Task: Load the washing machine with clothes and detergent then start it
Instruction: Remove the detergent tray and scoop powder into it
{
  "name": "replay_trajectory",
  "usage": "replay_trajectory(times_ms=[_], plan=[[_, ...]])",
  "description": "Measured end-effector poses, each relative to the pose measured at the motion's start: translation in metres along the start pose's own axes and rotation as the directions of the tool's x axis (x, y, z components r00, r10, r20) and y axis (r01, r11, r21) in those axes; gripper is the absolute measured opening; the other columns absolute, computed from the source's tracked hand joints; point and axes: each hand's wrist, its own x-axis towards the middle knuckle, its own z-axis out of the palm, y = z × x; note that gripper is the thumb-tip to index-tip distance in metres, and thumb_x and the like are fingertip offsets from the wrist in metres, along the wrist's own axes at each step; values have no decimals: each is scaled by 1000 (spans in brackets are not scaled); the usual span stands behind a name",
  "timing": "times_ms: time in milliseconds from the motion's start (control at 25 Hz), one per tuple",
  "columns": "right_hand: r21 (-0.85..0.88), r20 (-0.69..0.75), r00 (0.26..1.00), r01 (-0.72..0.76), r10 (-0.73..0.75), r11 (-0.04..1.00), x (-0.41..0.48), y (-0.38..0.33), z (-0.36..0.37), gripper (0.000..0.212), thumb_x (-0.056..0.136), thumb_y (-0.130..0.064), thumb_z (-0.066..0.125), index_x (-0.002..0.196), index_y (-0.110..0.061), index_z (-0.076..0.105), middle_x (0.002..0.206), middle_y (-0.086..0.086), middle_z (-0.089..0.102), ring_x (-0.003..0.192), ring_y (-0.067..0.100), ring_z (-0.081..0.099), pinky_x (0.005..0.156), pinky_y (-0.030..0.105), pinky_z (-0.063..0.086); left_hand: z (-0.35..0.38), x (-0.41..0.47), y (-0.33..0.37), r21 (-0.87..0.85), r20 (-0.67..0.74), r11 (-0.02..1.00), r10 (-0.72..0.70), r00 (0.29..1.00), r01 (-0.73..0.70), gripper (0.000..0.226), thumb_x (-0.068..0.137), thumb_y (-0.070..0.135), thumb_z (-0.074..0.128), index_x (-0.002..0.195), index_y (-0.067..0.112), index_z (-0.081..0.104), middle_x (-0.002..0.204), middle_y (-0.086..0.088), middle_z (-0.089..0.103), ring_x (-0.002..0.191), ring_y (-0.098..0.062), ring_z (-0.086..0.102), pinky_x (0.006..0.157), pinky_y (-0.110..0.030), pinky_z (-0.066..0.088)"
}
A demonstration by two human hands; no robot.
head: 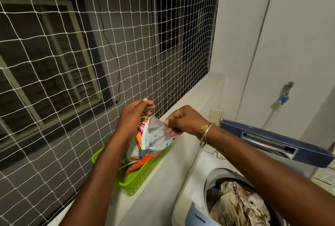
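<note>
A detergent packet (154, 135) with a silvery inside and orange stripes stands in a green plastic basket (143, 175) on the white ledge. My right hand (181, 121) pinches the packet's torn top edge. My left hand (134, 115) is raised just above its left side, fingers pinched together, on what I cannot tell. The top-loading washing machine (192, 198) is at the lower right, its drum filled with brown and cream clothes (235, 202). Its blue lid (272, 142) stands raised behind my right forearm.
A white net (90, 44) covers the window opening to the left and behind the ledge (190, 102). A wall tap with a blue fitting (285, 93) is on the right wall. Other packets lie in the basket.
</note>
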Motion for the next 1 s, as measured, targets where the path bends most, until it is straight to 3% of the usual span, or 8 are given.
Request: replay_trajectory(times_ms=[400,560,1000], plan=[[38,-79,996,-30,33,999,-20,-9,-33,18,90,-6,66,93,11,69,76,17,73,55,15,66,55,22,57,5,4,9,4,49,1000,-6,999,6,31,101,38,48,101,22,75,102,5,76,101,-26,69,94,-38,52],[84,-87,991,-90,97,992,-22,-15,-41,18,90,-8,67,94,10,70,81,21,74,59,19,67,59,26,57,7,10,12,23,68,999,-29,997,28,34,102,39,47,102,20,75,102,5,76,98,-24,69,88,-34,51],[128,-107,984,-130,144,983,-8,-48,-74,15,90,-4,64,97,8,70,84,23,72,61,22,66,60,26,55,11,49,28,48,234,984,-177,956,171,39,101,41,47,109,13,73,104,0,76,98,-23,67,91,-39,50]])
